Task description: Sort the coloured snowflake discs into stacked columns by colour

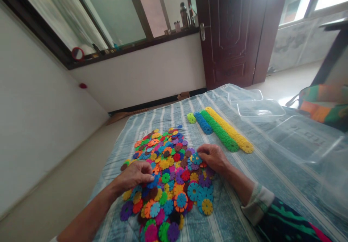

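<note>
A heap of multicoloured notched plastic discs lies spread on the striped bed cover. Over its left side, my left hand is closed in a pinch, with a blue disc at its fingertips. At the right edge of the heap, my right hand has thumb and finger together on a light blue disc. Beyond that hand lie overlapping rows of sorted discs: a yellow row, a green row and a shorter blue row. A small lime-green group sits beside the blue row.
Clear plastic boxes stand on the right of the bed cover, with a transparent lid or box nearer. A colourful cloth item is at the far right. Beyond the bed are a dark red door and a window ledge.
</note>
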Available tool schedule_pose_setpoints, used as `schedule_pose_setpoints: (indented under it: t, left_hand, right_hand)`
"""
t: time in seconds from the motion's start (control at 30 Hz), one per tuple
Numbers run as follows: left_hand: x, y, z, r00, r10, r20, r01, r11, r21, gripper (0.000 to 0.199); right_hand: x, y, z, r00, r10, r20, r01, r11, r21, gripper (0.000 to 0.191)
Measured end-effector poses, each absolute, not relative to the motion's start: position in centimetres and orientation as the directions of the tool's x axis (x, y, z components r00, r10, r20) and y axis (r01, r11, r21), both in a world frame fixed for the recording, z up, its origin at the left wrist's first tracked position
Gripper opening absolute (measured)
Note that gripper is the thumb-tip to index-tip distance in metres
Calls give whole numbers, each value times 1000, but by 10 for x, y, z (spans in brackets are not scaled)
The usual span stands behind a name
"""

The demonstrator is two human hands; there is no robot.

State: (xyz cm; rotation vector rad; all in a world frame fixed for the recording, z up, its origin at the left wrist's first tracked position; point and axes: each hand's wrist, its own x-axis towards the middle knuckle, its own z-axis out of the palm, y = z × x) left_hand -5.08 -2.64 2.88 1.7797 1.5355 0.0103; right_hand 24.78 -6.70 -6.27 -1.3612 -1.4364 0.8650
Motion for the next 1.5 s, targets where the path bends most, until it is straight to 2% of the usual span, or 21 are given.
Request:
schedule_pose_setpoints:
  t: [0.1, 0.2, 0.4, 0.6, 0.8, 1.13, 1.5]
  left_hand:
    - [-44, -29, 45, 276, 835, -476, 830, 43, 556, 31]
    - [-33, -26, 60, 301, 852, -427, 809, 8, 587, 33]
    - [17, 0, 60, 351, 922, -165, 761, -178, 623, 30]
    - [98, 27, 32, 458, 889, 22, 663, -357, 658, 23]
    - [153, 52, 7, 493, 853, 171, 685, -501, 529, 19]
    - [188, 70, -7, 512, 841, 176, 752, -538, 380, 19]
    - [187, 65, -11, 528, 826, 195, 810, -559, 174, 15]
  right_hand:
    - [248, -67, -62, 62, 984, 170, 323, 141, -936, 17]
    - [248, -67, -61, 65, 985, 163, 334, 132, -933, 18]
    - [244, -66, -60, 78, 986, 147, 320, 115, -940, 18]
    - [241, -65, -60, 106, 978, 178, 337, 133, -932, 19]
    - [241, -63, -57, 97, 977, 189, 354, 144, -924, 22]
    - [239, -60, -59, 113, 980, 166, 356, 116, -927, 25]
    - [239, -60, -57, 102, 979, 174, 369, 125, -921, 25]
